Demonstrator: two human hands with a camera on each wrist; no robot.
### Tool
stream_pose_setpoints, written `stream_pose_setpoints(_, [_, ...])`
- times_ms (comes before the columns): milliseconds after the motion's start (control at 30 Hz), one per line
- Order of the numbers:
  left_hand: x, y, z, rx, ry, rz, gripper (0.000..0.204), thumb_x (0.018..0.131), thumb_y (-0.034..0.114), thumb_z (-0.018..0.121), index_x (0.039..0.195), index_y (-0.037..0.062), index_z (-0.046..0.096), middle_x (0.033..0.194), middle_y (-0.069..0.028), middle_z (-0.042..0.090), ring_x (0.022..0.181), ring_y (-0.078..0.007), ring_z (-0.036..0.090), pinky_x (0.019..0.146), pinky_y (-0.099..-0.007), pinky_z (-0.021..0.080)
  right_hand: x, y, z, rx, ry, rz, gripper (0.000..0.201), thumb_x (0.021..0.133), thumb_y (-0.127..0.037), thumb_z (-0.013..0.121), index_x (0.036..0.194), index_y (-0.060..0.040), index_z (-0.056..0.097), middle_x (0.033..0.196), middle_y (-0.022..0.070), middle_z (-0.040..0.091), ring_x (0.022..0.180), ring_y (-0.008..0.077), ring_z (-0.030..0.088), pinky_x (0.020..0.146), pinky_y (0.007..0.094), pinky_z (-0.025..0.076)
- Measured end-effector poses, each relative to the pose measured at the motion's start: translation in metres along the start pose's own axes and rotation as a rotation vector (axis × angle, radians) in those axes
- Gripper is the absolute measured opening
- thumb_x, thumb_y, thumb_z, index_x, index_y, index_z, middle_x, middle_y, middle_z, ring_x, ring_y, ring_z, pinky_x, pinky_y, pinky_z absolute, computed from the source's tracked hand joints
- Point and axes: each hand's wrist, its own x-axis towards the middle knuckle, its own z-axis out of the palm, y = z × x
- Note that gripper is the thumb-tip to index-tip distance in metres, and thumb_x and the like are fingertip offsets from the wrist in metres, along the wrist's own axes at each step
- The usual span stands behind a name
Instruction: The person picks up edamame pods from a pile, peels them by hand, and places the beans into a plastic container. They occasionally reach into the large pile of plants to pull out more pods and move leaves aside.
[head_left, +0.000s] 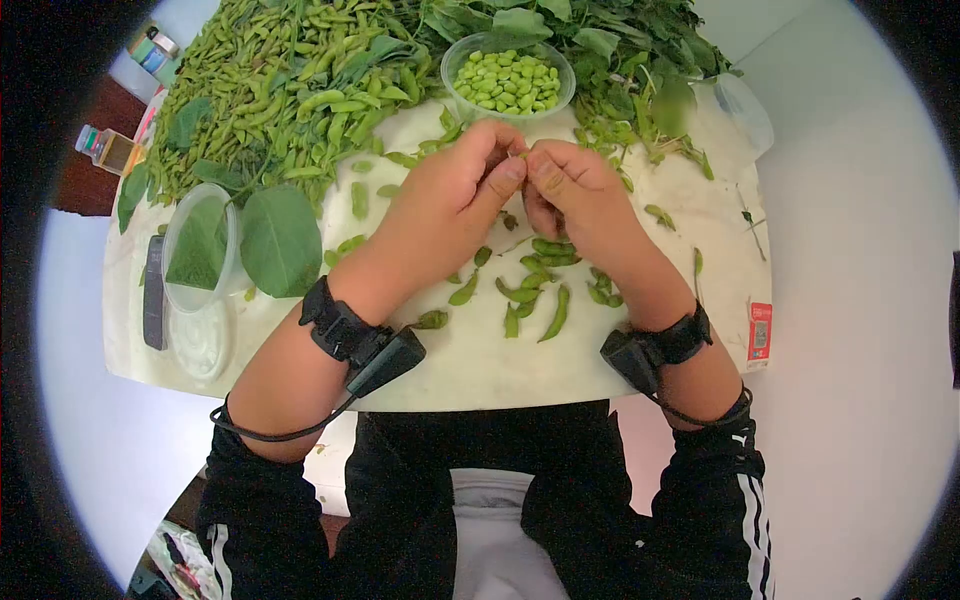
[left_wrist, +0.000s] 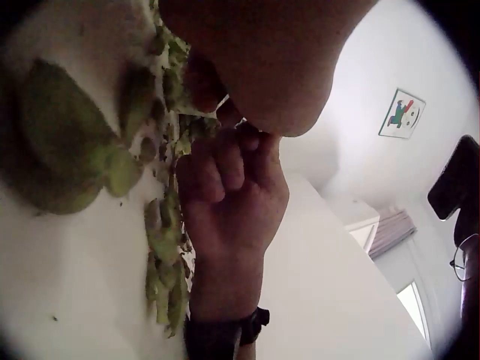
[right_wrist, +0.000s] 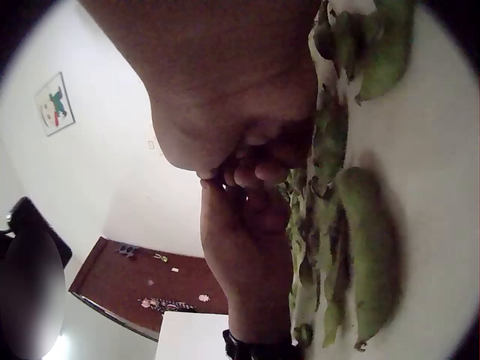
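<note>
Above the table, both hands meet fingertip to fingertip just in front of a clear plastic bowl (head_left: 446, 88) of shelled green soybeans (head_left: 508, 82). The left hand (head_left: 445, 200) pinches one end of a small green soybean pod (head_left: 521, 155) between thumb and fingers. From the other side the right hand (head_left: 587, 195) pinches the same pod, its lower fingers curled in. Most of the pod is hidden by the fingertips. Below the hands lie several loose pods (head_left: 558, 312); in the right wrist view one plump pod (right_wrist: 370, 259) is close to the right wrist.
A large heap of pods (head_left: 270, 90) covers the back left, with leafy stalks (head_left: 640, 40) at the back right. At left are a tub with a leaf (head_left: 232, 250), a white lid (head_left: 200, 345) and a dark phone-like object (head_left: 154, 295). A red card (head_left: 760, 332) lies at the right edge.
</note>
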Motion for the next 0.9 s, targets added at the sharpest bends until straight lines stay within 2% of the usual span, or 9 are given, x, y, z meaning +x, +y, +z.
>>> stream_pose_setpoints(167, [0.0, -0.002, 0.002, 0.288, -0.058, -0.025, 0.016, 0.094, 0.018, 0.051, 0.1, 0.0029, 0.051, 0.079, -0.0183, 0.061, 0.077, -0.038, 0.06, 0.065, -0.0418, 0.046, 0.0, 0.001, -0.005, 0.068, -0.098, -0.011, 0.028, 0.097, -0.025, 0.049, 0.075, -0.0069, 0.053, 0.057, -0.0001, 0.047, 0.047, 0.0094, 0.041, 0.045, 0.0251, 0.033])
stream_pose_setpoints(233, [-0.004, -0.005, 0.009, 0.218, 0.112, -0.001, 0.018, 0.096, 0.02, 0.048, 0.1, 0.0027, 0.049, 0.075, -0.0162, 0.059, 0.07, -0.0341, 0.059, 0.061, -0.0413, 0.045, -0.002, 0.002, 0.0, 0.058, -0.121, -0.006, 0.027, 0.096, -0.023, 0.049, 0.075, -0.0064, 0.053, 0.056, 0.0019, 0.048, 0.047, 0.0122, 0.043, 0.046, 0.0276, 0.035])
stream_pose_setpoints(300, [-0.002, -0.009, 0.008, 0.048, 0.138, -0.125, 0.019, 0.097, 0.021, 0.047, 0.101, 0.0026, 0.048, 0.074, -0.0131, 0.058, 0.065, -0.0279, 0.056, 0.058, -0.0377, 0.044, -0.005, -0.001, 0.003, -0.666, -0.232, -0.378, 0.019, 0.092, -0.019, 0.05, 0.079, -0.0049, 0.055, 0.059, 0.0089, 0.053, 0.051, 0.0211, 0.05, 0.051, 0.0338, 0.04])
stream_pose_setpoints(400, [0.003, -0.007, 0.001, -0.321, 0.142, -0.27, 0.02, 0.1, 0.022, 0.043, 0.105, 0.0027, 0.045, 0.073, -0.0071, 0.055, 0.061, -0.0159, 0.05, 0.054, -0.0294, 0.041, -0.008, -0.007, 0.006, -0.676, -0.264, -0.336, 0.013, 0.089, -0.016, 0.052, 0.087, -0.0045, 0.057, 0.07, 0.0134, 0.059, 0.059, 0.0277, 0.055, 0.058, 0.0366, 0.044])
stream_pose_setpoints(533, [0.004, -0.007, 0.0, -0.663, 0.041, -0.263, 0.022, 0.101, 0.022, 0.041, 0.112, 0.0036, 0.039, 0.074, -0.002, 0.052, 0.059, -0.0068, 0.045, 0.052, -0.02, 0.038, -0.007, -0.003, 0.006, -0.559, 0.0, -0.384, 0.01, 0.087, -0.012, 0.054, 0.09, -0.0041, 0.059, 0.073, 0.0099, 0.06, 0.063, 0.0223, 0.056, 0.06, 0.0336, 0.045])
stream_pose_setpoints(600, [0.002, -0.004, 0.002, -0.641, -0.01, -0.266, 0.022, 0.1, 0.021, 0.042, 0.113, 0.0038, 0.038, 0.074, -0.0026, 0.053, 0.059, -0.0074, 0.045, 0.052, -0.0204, 0.038, -0.005, -0.001, 0.001, -0.284, 0.162, -0.338, 0.009, 0.086, -0.009, 0.056, 0.091, -0.0026, 0.06, 0.076, 0.0062, 0.06, 0.067, 0.0151, 0.056, 0.062, 0.0301, 0.045])
stream_pose_setpoints(700, [0.001, -0.001, 0.004, -0.639, -0.083, -0.264, 0.023, 0.1, 0.022, 0.044, 0.114, 0.0051, 0.037, 0.075, -0.0044, 0.056, 0.057, -0.0093, 0.049, 0.052, -0.0219, 0.04, -0.001, 0.001, 0.0, -0.264, 0.306, -0.46, 0.011, 0.086, -0.008, 0.058, 0.093, -0.0012, 0.06, 0.077, 0.004, 0.06, 0.067, 0.0108, 0.054, 0.063, 0.0277, 0.046])
stream_pose_setpoints(800, [-0.001, 0.001, 0.005, -0.613, -0.113, -0.263, 0.029, 0.1, 0.024, 0.046, 0.121, 0.0059, 0.037, 0.075, -0.0062, 0.058, 0.058, -0.0117, 0.054, 0.053, -0.0238, 0.043, -0.008, -0.005, -0.004, -0.272, 0.131, -0.281, 0.016, 0.085, -0.012, 0.063, 0.096, -0.0008, 0.061, 0.079, 0.005, 0.061, 0.067, 0.0098, 0.055, 0.062, 0.0257, 0.046])
stream_pose_setpoints(900, [0.002, 0.001, 0.002, -0.62, -0.151, -0.241, 0.041, 0.099, 0.022, 0.048, 0.132, 0.0042, 0.031, 0.081, -0.0079, 0.061, 0.062, -0.0139, 0.06, 0.056, -0.0243, 0.045, -0.008, -0.009, -0.004, -0.313, 0.172, -0.324, 0.024, 0.082, -0.016, 0.068, 0.099, -0.0009, 0.062, 0.079, 0.004, 0.062, 0.065, 0.0092, 0.056, 0.06, 0.025, 0.047])
